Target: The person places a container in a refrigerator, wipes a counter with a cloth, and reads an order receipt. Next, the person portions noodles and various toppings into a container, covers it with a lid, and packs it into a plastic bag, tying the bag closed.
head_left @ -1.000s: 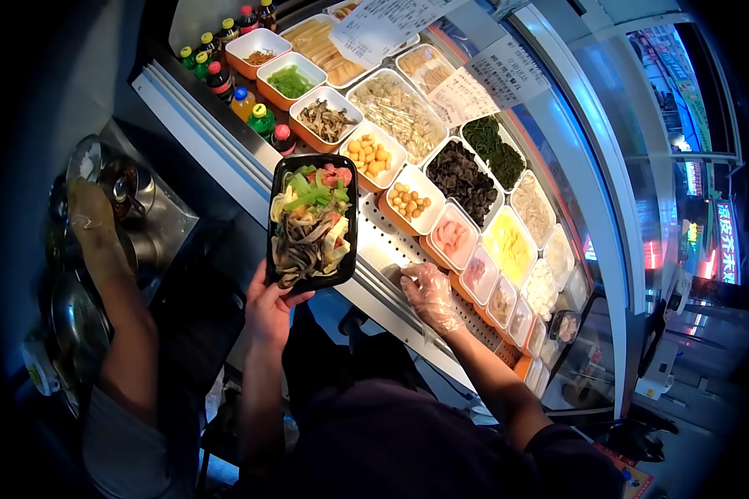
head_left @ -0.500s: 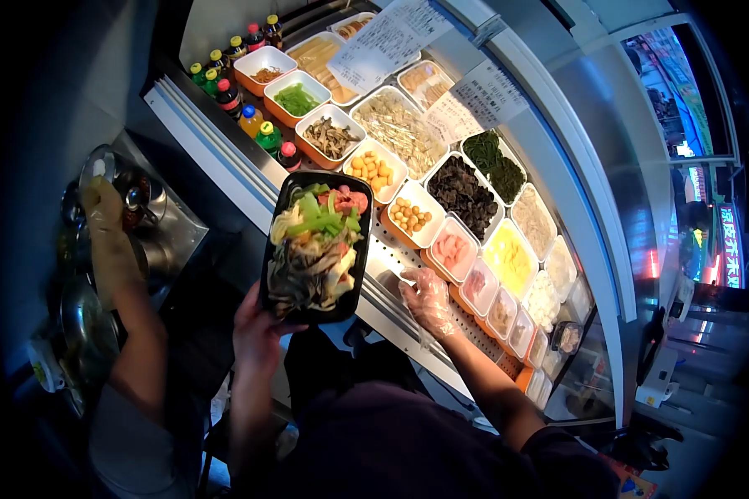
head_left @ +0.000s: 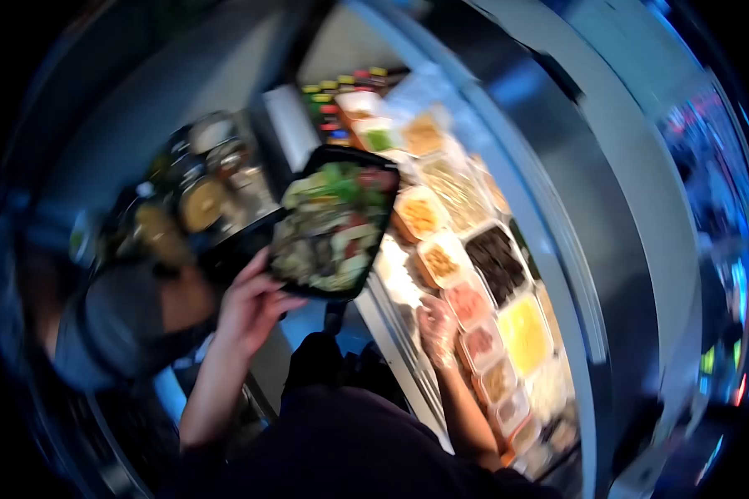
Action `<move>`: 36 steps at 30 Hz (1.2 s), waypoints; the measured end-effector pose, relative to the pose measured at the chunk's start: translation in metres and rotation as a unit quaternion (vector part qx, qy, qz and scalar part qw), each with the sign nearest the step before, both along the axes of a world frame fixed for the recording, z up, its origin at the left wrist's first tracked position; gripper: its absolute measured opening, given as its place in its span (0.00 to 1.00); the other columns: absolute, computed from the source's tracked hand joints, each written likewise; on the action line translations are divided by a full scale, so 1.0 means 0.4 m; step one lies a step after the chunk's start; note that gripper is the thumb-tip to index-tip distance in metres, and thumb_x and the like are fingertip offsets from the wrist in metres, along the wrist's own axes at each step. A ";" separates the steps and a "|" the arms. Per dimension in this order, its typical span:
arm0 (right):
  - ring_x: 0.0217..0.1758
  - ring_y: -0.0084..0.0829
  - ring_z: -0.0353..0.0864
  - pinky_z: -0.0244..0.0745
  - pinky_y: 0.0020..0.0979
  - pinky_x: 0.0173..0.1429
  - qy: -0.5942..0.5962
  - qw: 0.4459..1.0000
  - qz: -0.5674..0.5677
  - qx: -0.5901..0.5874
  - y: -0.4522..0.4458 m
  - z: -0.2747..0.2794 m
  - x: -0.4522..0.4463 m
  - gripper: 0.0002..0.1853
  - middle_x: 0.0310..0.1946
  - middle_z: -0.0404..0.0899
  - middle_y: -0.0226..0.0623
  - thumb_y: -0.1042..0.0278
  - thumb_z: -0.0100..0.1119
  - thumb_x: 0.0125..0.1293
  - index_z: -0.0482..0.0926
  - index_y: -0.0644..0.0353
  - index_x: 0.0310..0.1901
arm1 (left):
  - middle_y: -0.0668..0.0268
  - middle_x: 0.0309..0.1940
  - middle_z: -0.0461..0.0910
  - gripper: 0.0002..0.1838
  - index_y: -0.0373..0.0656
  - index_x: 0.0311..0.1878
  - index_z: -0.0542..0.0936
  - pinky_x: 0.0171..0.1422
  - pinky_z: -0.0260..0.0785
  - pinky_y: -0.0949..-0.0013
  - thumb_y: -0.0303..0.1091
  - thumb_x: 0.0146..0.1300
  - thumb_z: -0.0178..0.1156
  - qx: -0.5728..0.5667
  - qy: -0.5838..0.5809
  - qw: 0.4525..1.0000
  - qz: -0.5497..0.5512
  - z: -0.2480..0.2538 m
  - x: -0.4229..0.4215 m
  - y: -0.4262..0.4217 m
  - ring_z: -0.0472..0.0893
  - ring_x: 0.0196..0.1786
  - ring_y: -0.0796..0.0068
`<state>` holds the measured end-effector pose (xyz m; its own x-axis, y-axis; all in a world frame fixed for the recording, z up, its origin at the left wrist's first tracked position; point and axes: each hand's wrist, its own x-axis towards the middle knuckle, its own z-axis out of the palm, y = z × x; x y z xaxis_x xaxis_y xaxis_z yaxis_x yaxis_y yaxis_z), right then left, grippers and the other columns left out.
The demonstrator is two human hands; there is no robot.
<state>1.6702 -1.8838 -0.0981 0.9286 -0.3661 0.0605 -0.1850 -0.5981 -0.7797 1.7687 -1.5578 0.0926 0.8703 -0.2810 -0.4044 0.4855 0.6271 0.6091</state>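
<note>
My left hand (head_left: 254, 299) grips the lower left edge of a black takeaway tray (head_left: 347, 293), holding it up in front of me. In the tray lie green vegetable pieces (head_left: 341, 179), dark mushroom-like strips and pale leafy pieces, smeared by motion. My right hand (head_left: 437, 328), in a clear plastic glove, is by the near side of the food tubs, closest to one with pink slices (head_left: 468, 301). Its fingers look bent, but blur hides whether they hold anything.
Tubs of yellow balls (head_left: 419, 214), black fungus (head_left: 497, 262) and yellow slices (head_left: 524, 324) fill the display case. Bottles (head_left: 345, 83) stand at its far end. At left, a co-worker's sleeve (head_left: 116, 324) and gloved hand (head_left: 156, 233) are beside metal pots (head_left: 233, 158).
The view has swung left and blurred, bringing more of the pots in. My left hand still holds the tray. The co-worker's gloved arm shows lower, beside the pots.
</note>
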 end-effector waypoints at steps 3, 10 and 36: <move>0.36 0.35 0.83 0.80 0.34 0.40 -0.053 0.992 0.029 0.111 -0.028 -0.127 -0.019 0.10 0.39 0.84 0.43 0.75 0.65 0.63 0.84 0.63 0.46 | 0.52 0.59 0.79 0.34 0.41 0.75 0.63 0.58 0.83 0.53 0.18 0.63 0.49 -0.030 -0.005 0.999 0.038 -0.036 -0.025 -0.013 0.86 0.51 0.56; 0.34 0.27 0.78 0.75 0.28 0.37 0.000 0.985 0.053 0.167 -0.043 -0.103 -0.042 0.11 0.40 0.82 0.38 0.70 0.62 0.70 0.81 0.67 0.50 | 0.53 0.61 0.79 0.32 0.40 0.75 0.63 0.58 0.83 0.55 0.17 0.66 0.44 -0.063 -0.077 0.986 0.133 -0.123 0.041 -0.020 0.85 0.54 0.56; 0.39 0.28 0.80 0.76 0.28 0.44 -0.018 0.994 0.098 -0.049 0.231 0.004 0.398 0.10 0.38 0.82 0.37 0.69 0.61 0.70 0.80 0.65 0.48 | 0.35 0.63 0.67 0.18 0.36 0.60 0.77 0.37 0.89 0.67 0.32 0.79 0.42 -0.598 0.070 0.619 0.504 -0.756 0.636 1.061 0.87 0.45 0.58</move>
<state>1.8295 -1.7915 -0.0967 0.9780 -0.1700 0.1209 -0.0314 -0.6929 -0.7203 2.0232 -1.1336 -0.2097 0.8272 0.2054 -0.5230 -0.5247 0.6157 -0.5880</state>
